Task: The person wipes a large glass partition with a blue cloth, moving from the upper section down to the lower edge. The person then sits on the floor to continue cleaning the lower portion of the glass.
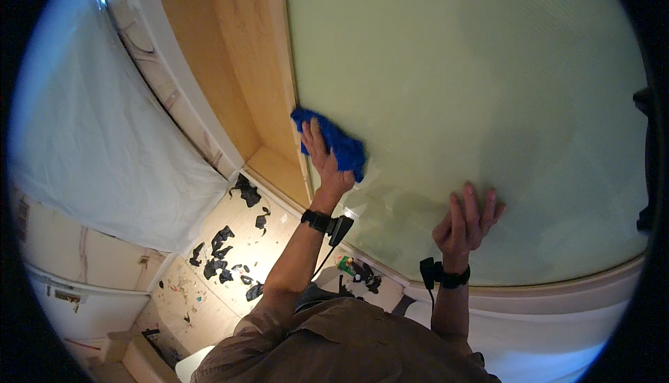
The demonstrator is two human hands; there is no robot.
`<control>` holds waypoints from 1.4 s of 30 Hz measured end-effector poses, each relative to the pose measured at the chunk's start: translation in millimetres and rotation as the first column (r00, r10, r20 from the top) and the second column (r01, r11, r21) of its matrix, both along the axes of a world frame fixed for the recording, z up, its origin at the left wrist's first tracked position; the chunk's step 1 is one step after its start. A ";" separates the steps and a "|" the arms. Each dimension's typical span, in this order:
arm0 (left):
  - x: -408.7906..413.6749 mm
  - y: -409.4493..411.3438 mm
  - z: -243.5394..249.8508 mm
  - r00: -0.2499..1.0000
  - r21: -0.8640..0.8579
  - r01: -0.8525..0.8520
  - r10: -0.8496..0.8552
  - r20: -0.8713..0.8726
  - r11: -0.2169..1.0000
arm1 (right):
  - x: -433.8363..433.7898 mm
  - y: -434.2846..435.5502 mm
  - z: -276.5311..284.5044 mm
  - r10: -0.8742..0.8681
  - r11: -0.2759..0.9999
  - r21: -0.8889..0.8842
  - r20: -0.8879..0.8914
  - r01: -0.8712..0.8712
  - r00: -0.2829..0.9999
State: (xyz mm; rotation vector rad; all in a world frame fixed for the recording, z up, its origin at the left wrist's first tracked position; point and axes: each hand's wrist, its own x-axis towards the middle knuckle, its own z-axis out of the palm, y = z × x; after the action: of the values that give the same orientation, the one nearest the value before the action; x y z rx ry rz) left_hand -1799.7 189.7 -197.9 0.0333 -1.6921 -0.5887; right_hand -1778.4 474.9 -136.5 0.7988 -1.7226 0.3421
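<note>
A large pale green glass panel, faintly textured, stands before me in a light frame. My left hand lies flat on a crumpled blue cloth, pressing it against the panel's left edge, where panel and wooden frame meet. Lower and to the right, my right hand has its fingers spread, with the fingertips at or close to the glass; nothing is held in it. Each wrist wears a black strap with a small device and a cable.
Left of the panel is a wooden recess. White sheeting hangs farther left. Black scraps and debris litter the lit floor below. A cardboard box stands at lower left. More white sheeting lies at lower right.
</note>
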 end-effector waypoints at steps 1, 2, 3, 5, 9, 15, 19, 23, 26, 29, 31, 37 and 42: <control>1.4 -0.4 -17.0 1.000 0.017 0.000 0.000 0.011 1.000 | -1.3 -2.1 1.7 0.007 1.000 0.004 -0.003 -0.007 1.000; 1.0 1.3 -34.2 1.000 0.038 0.006 -0.007 0.020 0.999 | -0.8 -2.9 5.0 0.007 1.000 0.014 -0.004 -0.007 1.000; 2.3 1.7 -49.5 1.000 0.041 -0.002 0.001 0.031 0.999 | -0.1 -3.6 5.3 0.007 1.000 0.019 -0.002 -0.007 1.000; 1.1 4.9 -71.2 1.000 0.184 -0.005 0.000 0.024 0.983 | -1.0 -9.1 12.0 0.002 1.000 0.026 -0.008 -0.002 1.000; 0.1 33.1 -111.4 0.998 0.395 -0.021 -0.006 0.066 0.918 | -3.3 -8.7 15.2 -0.007 0.999 0.037 -0.020 0.007 1.000; -25.4 53.9 -218.5 0.991 0.954 0.033 -0.133 0.007 0.299 | -1.6 -8.4 14.3 0.010 0.997 0.071 0.026 -0.012 1.000; -35.1 -55.4 -279.3 0.947 0.947 0.293 -0.100 -0.307 -0.132 | 3.2 -26.1 22.9 0.070 0.996 0.058 0.061 -0.074 0.996; -65.2 -13.0 -238.6 0.975 0.975 0.221 -0.019 -0.221 -0.026 | -1.6 -17.3 15.0 0.021 0.998 0.063 0.045 -0.024 0.999; -55.4 28.5 -174.4 0.989 0.977 0.146 -0.020 -0.144 0.158 | -6.3 -18.3 11.7 -0.002 0.998 0.057 0.012 0.001 1.000; -32.0 61.5 -101.2 0.999 0.927 0.025 -0.045 -0.008 0.373 | -4.5 -20.8 18.7 -0.001 0.999 0.054 0.026 -0.001 1.000; -26.1 65.6 -76.6 0.998 0.890 0.047 -0.064 -0.020 0.454 | -4.5 -28.4 23.7 0.005 0.998 0.060 0.016 -0.006 1.000; -21.3 76.0 -115.6 0.995 0.884 -0.069 -0.037 0.097 0.462 | -8.6 -29.3 22.0 -0.003 0.997 0.077 -0.004 0.003 1.000; -27.6 72.9 -210.2 0.988 0.965 0.125 -0.064 -0.143 -0.229 | -6.5 -47.4 38.7 0.024 0.996 0.085 0.025 -0.026 0.999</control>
State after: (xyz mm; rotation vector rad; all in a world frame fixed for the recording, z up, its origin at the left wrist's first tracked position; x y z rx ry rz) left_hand -1827.3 262.6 -408.1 1.1162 -0.6316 -2.0058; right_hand -1784.8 427.5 -97.8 0.8821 -1.7609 0.2977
